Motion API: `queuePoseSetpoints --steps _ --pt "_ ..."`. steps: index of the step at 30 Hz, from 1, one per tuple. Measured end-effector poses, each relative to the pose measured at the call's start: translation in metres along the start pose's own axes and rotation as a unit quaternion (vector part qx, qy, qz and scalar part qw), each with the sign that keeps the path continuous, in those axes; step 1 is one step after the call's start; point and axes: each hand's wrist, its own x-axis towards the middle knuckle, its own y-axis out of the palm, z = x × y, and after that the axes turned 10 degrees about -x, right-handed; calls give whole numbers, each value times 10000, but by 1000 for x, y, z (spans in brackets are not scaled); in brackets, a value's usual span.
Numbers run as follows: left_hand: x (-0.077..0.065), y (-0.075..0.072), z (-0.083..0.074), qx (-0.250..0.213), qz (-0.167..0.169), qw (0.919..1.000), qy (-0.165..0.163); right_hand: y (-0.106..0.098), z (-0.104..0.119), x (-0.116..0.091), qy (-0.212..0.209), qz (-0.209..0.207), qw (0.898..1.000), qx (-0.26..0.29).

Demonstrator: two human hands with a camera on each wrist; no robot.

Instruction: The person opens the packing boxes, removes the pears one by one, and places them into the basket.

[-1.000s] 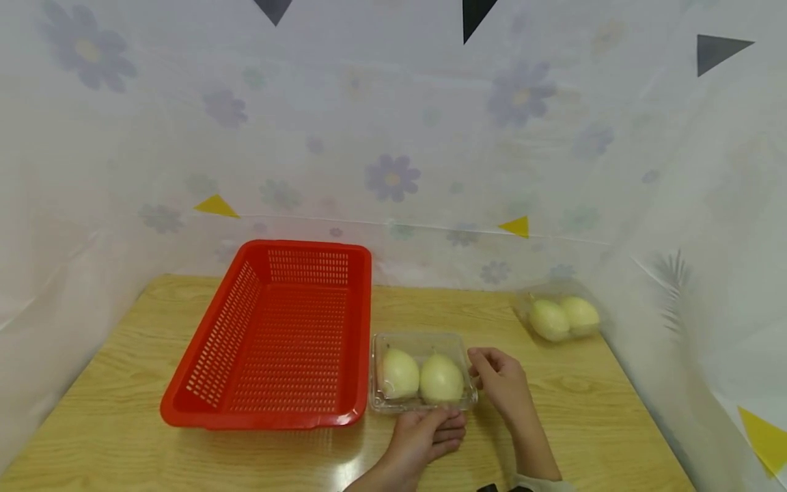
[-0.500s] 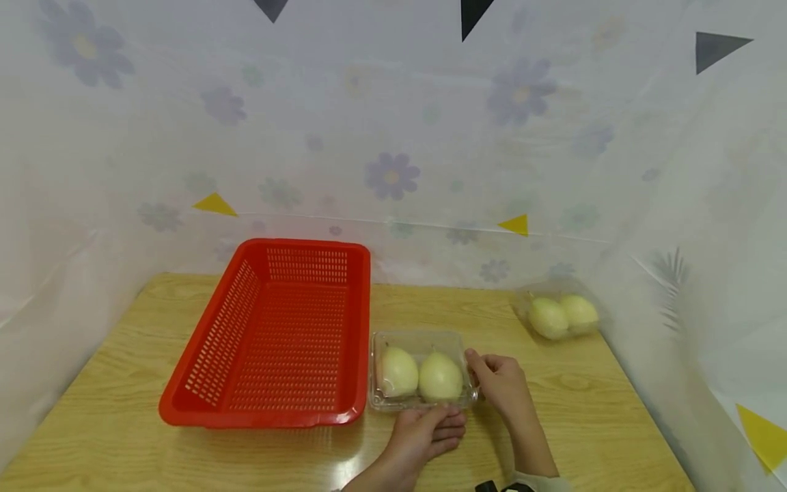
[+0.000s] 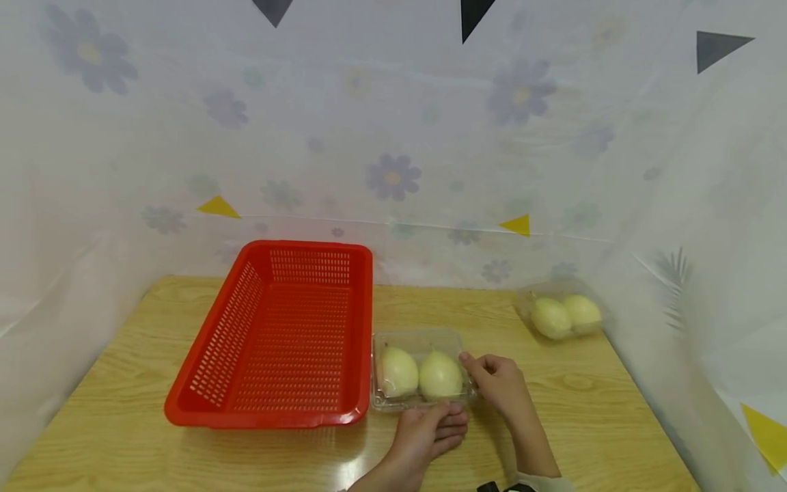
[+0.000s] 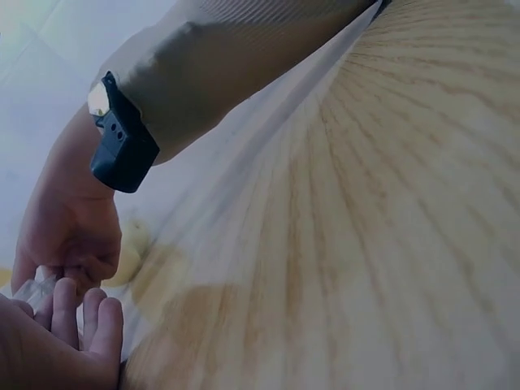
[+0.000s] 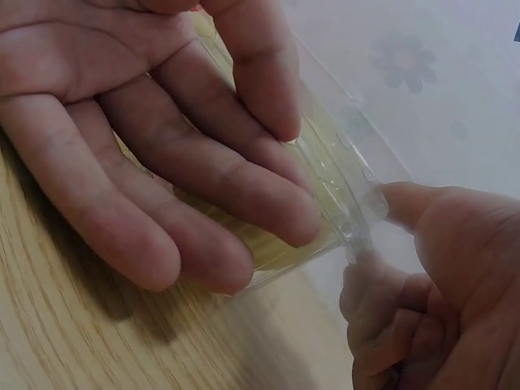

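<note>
the left hand (image 3: 427, 436), fingers straight, touches a clear box (image 3: 421, 372) of fruit (image 3: 441, 377) between the basket (image 3: 267, 417) and the wooden desk's (image 3: 590, 417) right edge. the right hand (image 3: 496, 384) pinches its rim; the right wrist view shows a fingertip (image 5: 363, 272) the head view hides. a second box (image 3: 564, 316) sits by the far right corner, before flowered sheeting (image 3: 430, 109).

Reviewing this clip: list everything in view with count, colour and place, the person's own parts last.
Basket: one, red, left on the table
Front box: one, clear, just right of the basket
Far container: one, clear, table's far right corner
Fruits: four, pale yellow-green, two per container
Table: one, light wood
Sheeting: whitish, faintly flowered, behind and beside
Dark triangles: three, black to grey, high up
Yellow triangles: three, yellow, lower
Wrist device: one, black, right wrist
Left hand: one, bare, front box's near edge
Right hand: one, bare, pinching front box's right edge
</note>
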Motion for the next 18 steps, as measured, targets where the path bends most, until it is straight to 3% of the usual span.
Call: queuePoseSetpoints --steps 8,18 --pt "-3 1 -2 34 -46 9999 88 4 4 2 26 -93 9999 100" --pt "-2 1 -3 21 62 10000 -17 1 5 -1 116 149 9996 227"
